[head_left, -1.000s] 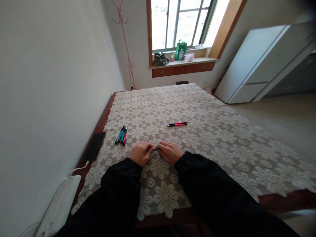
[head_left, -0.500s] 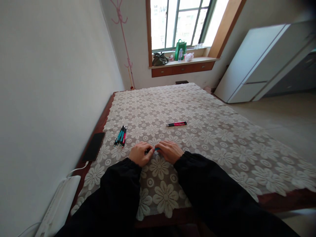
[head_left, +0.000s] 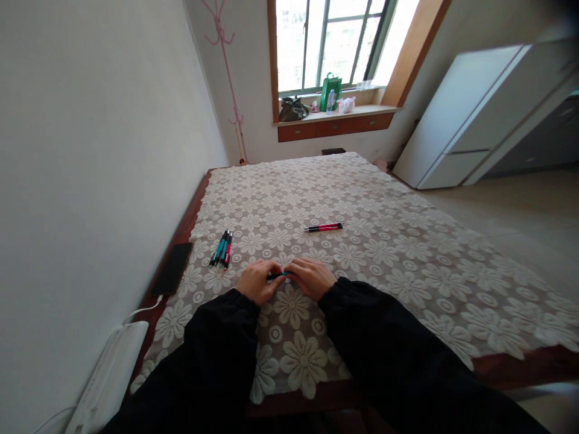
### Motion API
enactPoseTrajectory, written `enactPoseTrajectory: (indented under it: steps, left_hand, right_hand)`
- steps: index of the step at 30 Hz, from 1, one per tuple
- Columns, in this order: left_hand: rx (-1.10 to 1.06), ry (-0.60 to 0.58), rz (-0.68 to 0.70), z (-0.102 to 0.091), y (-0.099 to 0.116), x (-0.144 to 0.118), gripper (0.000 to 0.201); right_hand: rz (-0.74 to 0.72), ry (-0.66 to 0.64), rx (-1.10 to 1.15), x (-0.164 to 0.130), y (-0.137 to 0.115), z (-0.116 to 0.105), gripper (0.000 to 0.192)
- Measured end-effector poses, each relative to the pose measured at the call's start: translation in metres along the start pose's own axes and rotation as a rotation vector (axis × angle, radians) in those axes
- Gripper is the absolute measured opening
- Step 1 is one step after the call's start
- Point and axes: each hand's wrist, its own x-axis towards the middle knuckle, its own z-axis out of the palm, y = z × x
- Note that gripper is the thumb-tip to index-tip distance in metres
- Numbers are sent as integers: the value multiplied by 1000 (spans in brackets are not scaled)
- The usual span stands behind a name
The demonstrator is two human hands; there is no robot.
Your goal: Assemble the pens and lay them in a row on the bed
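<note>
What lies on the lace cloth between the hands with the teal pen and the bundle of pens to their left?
Nothing visible. The left hand and right hand pinch the teal and black pen; only bare floral lace tablecloth separates them from the bundle of teal and red pens.

The tablecloth (head_left: 362, 253) was beige lace with a white flower pattern. One pen (head_left: 324, 227) was red and black. The bundled pens (head_left: 221, 248) were teal, black and red. The pen (head_left: 277, 276) between both hands showed teal and black. The sleeves (head_left: 362, 337) were black.
</note>
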Motion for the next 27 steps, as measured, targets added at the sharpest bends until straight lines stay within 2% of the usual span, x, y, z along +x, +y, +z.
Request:
enactPoseTrajectory:
  steps: [6, 10, 16, 21, 24, 27]
  left_hand:
    - [73, -34, 17, 2, -3, 0, 35]
    - [42, -6, -16, 3, -4, 0, 24]
    - [102, 2, 56, 2, -2, 0, 20]
    - [196, 31, -34, -3, -4, 0, 15]
    - [222, 14, -65, -5, -4, -1, 11]
    - [214, -25, -15, -4, -1, -1, 8]
  right_hand:
    - [6, 34, -33, 2, 0, -5, 8]
    - [57, 49, -67, 2, 1, -4, 8]
    - [90, 60, -55, 1, 6, -1, 13]
    - [202, 69, -85, 0, 8, -5, 17]
    - [286, 98, -118, -1, 13, -6, 18]
    - [301, 130, -115, -1, 16, -4, 18]
